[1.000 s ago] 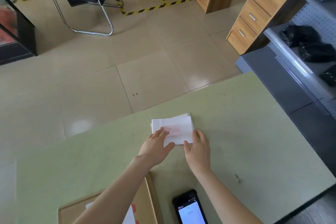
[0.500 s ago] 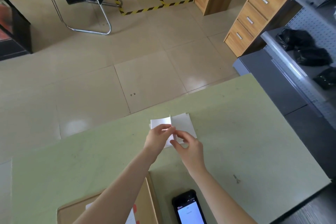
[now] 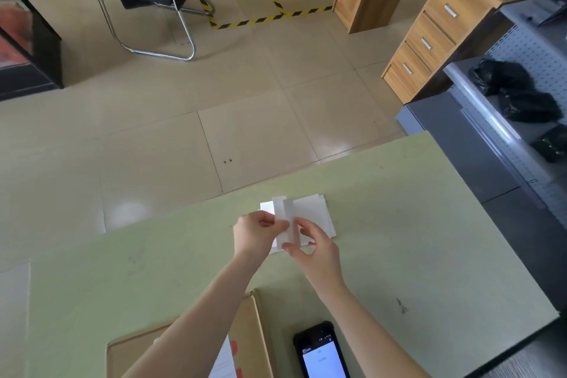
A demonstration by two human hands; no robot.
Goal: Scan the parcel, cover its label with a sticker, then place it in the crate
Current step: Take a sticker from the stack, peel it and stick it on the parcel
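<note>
— Fingers first: what do they hold?
— Both pinch one white sticker strip point(image 3: 287, 221), raised on edge. The left hand point(image 3: 256, 235) grips its left side between thumb and fingers; the right hand point(image 3: 313, 247) nips the lower end.
— And under it?
— A stack of white sticker sheets point(image 3: 313, 213) flat on the green table point(image 3: 414, 239), near the far edge, with open top to the right.
— The parcel?
— A cardboard box point(image 3: 248, 337) at the near edge beneath the left forearm, its white label point(image 3: 225, 362) partly showing. A handheld scanner point(image 3: 320, 353) lies just beside it, screen lit.
</note>
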